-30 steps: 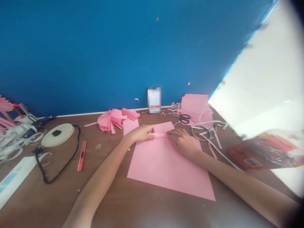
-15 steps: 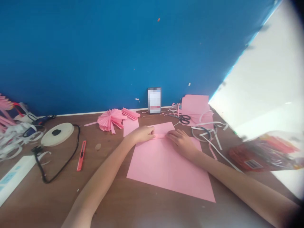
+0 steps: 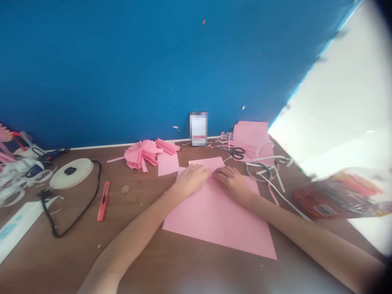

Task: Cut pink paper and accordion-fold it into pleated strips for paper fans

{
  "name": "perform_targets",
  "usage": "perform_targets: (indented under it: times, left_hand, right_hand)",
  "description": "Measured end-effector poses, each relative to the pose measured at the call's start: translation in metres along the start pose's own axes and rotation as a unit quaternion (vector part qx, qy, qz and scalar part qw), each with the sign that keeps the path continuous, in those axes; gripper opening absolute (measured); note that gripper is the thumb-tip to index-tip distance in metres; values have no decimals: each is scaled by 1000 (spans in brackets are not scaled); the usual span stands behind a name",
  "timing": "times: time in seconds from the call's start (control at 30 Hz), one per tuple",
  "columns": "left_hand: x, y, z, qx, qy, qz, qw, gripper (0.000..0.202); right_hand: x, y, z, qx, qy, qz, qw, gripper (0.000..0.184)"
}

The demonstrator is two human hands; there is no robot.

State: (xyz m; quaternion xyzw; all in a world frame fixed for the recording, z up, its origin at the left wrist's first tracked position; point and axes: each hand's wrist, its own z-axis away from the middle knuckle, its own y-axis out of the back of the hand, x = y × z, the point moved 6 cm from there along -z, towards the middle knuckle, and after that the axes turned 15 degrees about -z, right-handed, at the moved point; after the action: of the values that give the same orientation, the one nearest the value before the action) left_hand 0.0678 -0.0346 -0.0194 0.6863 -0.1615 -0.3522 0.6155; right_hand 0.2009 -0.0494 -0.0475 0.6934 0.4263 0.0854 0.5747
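A large sheet of pink paper (image 3: 220, 220) lies in front of me. Behind its far edge a smaller pink piece of paper (image 3: 211, 163) shows; I cannot tell whether it is a fold or a separate piece. My left hand (image 3: 193, 179) rests palm down over the far left part, fingers stretched to the right and slightly blurred. Opposite it, my right hand (image 3: 234, 185) lies flat on the far right part, its fingers pointing left. The fingertips of both hands nearly meet, and what is under them is hidden.
Left of the paper lie a red cutter knife (image 3: 103, 201), a white disc with a black centre (image 3: 72, 173) and a pink pleated rosette (image 3: 141, 154). A phone (image 3: 198, 128) leans against the blue wall. Scissors (image 3: 237, 153), white strips and a plastic bag (image 3: 330, 198) are at right.
My left hand has moved right and nearer to me, from a pinch at the paper's far edge to stretched fingers on the sheet. My right hand has stayed about where it was.
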Motion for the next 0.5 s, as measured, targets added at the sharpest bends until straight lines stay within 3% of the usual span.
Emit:
perform_targets:
  times: [0.17,0.3,0.5]
  left_hand:
    - [17,3,0,2,17,-23,1000,27]
    - [4,6,2,18,35,-23,999,20]
    - [-5,1,2,-11,29,-43,999,22]
  right_hand:
    - [0,1,0,4,-3,-1,1000,41]
    - [1,0,2,6,6,-5,1000,39]
    - [-1,1,1,0,2,0,1000,38]
